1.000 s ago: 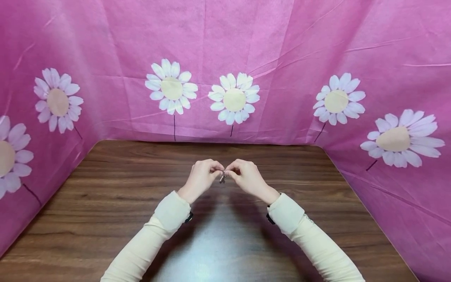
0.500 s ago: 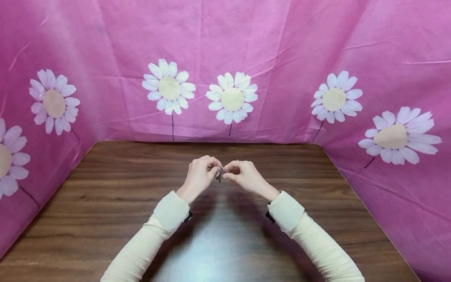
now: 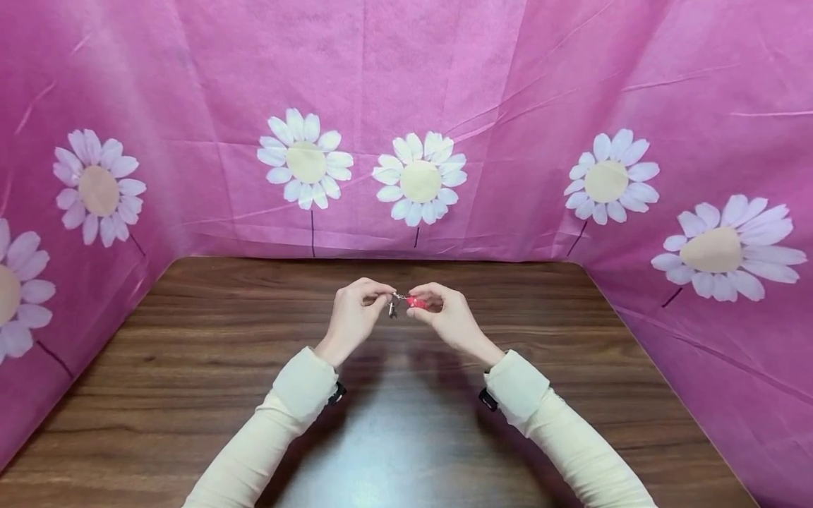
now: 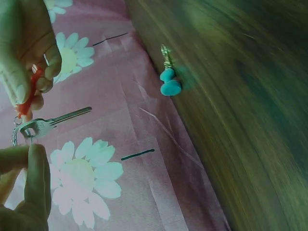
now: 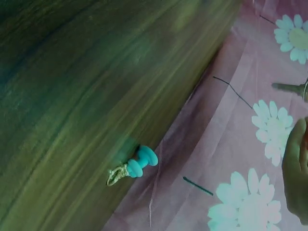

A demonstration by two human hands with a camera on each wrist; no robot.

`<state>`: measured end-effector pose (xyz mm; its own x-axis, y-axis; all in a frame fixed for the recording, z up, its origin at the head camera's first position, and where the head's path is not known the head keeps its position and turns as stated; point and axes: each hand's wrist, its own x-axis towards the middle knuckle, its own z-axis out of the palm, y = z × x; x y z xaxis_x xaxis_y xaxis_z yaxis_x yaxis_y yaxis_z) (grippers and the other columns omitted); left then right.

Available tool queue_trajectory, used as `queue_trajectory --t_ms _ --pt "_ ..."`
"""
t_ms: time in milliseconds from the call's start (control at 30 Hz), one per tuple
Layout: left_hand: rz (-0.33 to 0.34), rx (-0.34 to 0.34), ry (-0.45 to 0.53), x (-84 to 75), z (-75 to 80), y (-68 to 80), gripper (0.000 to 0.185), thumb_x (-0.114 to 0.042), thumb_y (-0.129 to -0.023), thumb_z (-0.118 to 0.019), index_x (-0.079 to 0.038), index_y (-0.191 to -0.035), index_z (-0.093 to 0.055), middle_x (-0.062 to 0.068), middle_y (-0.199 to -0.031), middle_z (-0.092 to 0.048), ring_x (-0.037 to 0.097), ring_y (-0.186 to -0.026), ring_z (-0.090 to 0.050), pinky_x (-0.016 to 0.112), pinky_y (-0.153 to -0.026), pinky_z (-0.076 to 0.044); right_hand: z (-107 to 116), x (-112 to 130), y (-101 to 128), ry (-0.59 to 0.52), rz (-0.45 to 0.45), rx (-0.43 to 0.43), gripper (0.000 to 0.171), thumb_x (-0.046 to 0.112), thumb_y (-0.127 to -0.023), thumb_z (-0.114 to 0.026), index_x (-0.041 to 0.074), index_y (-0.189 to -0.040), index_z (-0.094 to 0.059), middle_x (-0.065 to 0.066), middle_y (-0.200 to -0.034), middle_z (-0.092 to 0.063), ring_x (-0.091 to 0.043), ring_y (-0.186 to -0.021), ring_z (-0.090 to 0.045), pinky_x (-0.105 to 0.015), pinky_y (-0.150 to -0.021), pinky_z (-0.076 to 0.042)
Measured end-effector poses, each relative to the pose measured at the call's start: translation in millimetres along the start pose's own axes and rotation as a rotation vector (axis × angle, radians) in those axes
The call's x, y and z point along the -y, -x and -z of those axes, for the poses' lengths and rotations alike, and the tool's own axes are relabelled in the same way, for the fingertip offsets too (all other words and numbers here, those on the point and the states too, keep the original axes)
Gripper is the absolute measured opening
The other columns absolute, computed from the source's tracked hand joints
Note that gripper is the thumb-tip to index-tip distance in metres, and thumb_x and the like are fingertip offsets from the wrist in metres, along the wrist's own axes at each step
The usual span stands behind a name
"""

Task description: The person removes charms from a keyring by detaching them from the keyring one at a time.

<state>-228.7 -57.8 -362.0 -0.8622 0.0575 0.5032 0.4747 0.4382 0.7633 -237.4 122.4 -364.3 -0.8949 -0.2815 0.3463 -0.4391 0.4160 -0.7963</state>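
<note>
Red now shows between the hands: a red charm (image 3: 416, 303), hidden half a second ago, sits pinched in the fingers of the right hand (image 3: 442, 317), and the two hands have drawn slightly apart. The left hand (image 3: 357, 314) pinches the key ring (image 4: 19, 133), from which a silver key (image 4: 57, 121) juts out sideways in the left wrist view — ring, key and charm all hang in the air above the wooden tabletop (image 3: 190, 367), none touching it. A teal charm with a small metal clasp (image 5: 136, 166) lies on the tabletop at its far edge, just beside the pink daisy-printed cloth (image 3: 508, 106) that walls the tabletop on three sides. Nothing stands between the hands. Both wrists are raised, cream sleeves (image 3: 305, 395) angling inward, fingers curled toward each other.
</note>
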Motion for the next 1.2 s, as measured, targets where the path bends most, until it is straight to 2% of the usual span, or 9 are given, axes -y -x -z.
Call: queue_trajectory --t_ms 133,267,467,567,633,767,933,1033,1200 --pt "0.092 0.09 0.063 -0.5 3.1 -0.7 0.008 -0.005 -0.081 -0.065 -0.007 -0.086 -0.071 0.005 -0.081 -0.07 0.013 -0.073 -0.067 0.022 -0.067 -0.053 5.2 3.1 -1.9 0.057 0.145 -0.111 0.021 0.007 -0.072 -0.075 0.006 -0.093 -0.069 -0.006 -0.085 -0.07 -0.011 -0.075 -0.063 -0.024 -0.064 -0.052" --pt "0.118 0.143 0.054 -0.2 5.8 -2.1 0.005 -0.009 -0.081 -0.066 -0.011 -0.084 -0.069 0.003 -0.076 -0.071 0.008 -0.067 -0.064 0.022 -0.061 -0.048 9.8 7.0 -5.2 0.104 0.269 -0.134 0.02 0.005 -0.071 -0.075 0.003 -0.091 -0.071 -0.007 -0.085 -0.07 -0.015 -0.074 -0.065 -0.025 -0.061 -0.053" --pt "0.131 0.104 0.078 1.7 9.3 -3.8 0.004 -0.008 -0.079 -0.069 -0.007 -0.083 -0.07 0.007 -0.075 -0.07 0.009 -0.065 -0.063 0.02 -0.056 -0.045 9.1 5.2 -5.3 0.12 0.27 -0.113 0.018 0.001 -0.07 -0.075 0.002 -0.087 -0.07 -0.008 -0.083 -0.07 -0.018 -0.074 -0.065 -0.028 -0.064 -0.055" --pt "0.155 0.065 0.081 3.1 9.9 -3.2 0.004 -0.009 -0.078 -0.07 -0.007 -0.082 -0.07 0.007 -0.076 -0.07 0.007 -0.065 -0.06 0.019 -0.056 -0.045 5.5 2.6 -3.7 0.126 0.271 -0.109 0.018 0.003 -0.069 -0.075 0.003 -0.087 -0.072 -0.007 -0.083 -0.07 -0.016 -0.074 -0.065 -0.025 -0.063 -0.054" --pt "0.173 0.035 0.081 3.7 9.7 -2.1 0.005 -0.009 -0.077 -0.071 -0.007 -0.082 -0.07 0.008 -0.077 -0.07 0.006 -0.066 -0.059 0.019 -0.058 -0.046 2.6 1.1 -2.1 0.12 0.241 -0.105 0.018 0.005 -0.07 -0.076 0.004 -0.087 -0.072 -0.006 -0.082 -0.071 -0.015 -0.07 -0.066 -0.023 -0.061 -0.054" --pt "0.205 -0.004 0.112 4.1 8.9 0.0 0.006 -0.008 -0.077 -0.071 -0.005 -0.082 -0.07 0.01 -0.078 -0.07 0.007 -0.066 -0.058 0.019 -0.059 -0.045 -1.8 2.2 0.5 0.072 0.128 -0.11 0.018 0.01 -0.07 -0.077 0.006 -0.087 -0.073 -0.006 -0.08 -0.072 -0.013 -0.067 -0.066 -0.02 -0.056 -0.051" --pt "0.212 -0.029 0.161 5.1 9.1 0.6 0.007 -0.005 -0.077 -0.07 -0.001 -0.082 -0.069 0.013 -0.078 -0.069 0.007 -0.064 -0.058 0.018 -0.059 -0.045 -5.7 5.9 1.3 -0.012 0.007 -0.101 0.019 0.01 -0.07 -0.077 0.006 -0.088 -0.073 -0.009 -0.081 -0.072 -0.014 -0.071 -0.067 -0.018 -0.058 -0.05" --pt "0.234 -0.041 0.188 5.2 10.3 0.4 0.009 -0.006 -0.078 -0.07 0.0 -0.083 -0.068 0.012 -0.078 -0.069 0.005 -0.063 -0.057 0.018 -0.059 -0.045 -6.6 6.8 0.8 -0.037 -0.022 -0.086 0.018 0.008 -0.071 -0.076 0.005 -0.089 -0.072 -0.01 -0.081 -0.072 -0.014 -0.07 -0.066 -0.019 -0.059 -0.05" --pt "0.299 -0.095 0.289 3.4 12.6 -1.6 0.011 -0.004 -0.078 -0.069 0.003 -0.087 -0.067 0.01 -0.08 -0.068 0.003 -0.064 -0.057 0.018 -0.061 -0.046 -7.5 5.1 -0.2 -0.051 -0.053 -0.068 0.017 0.005 -0.072 -0.075 0.004 -0.088 -0.07 -0.011 -0.08 -0.071 -0.014 -0.07 -0.065 -0.019 -0.059 -0.05"
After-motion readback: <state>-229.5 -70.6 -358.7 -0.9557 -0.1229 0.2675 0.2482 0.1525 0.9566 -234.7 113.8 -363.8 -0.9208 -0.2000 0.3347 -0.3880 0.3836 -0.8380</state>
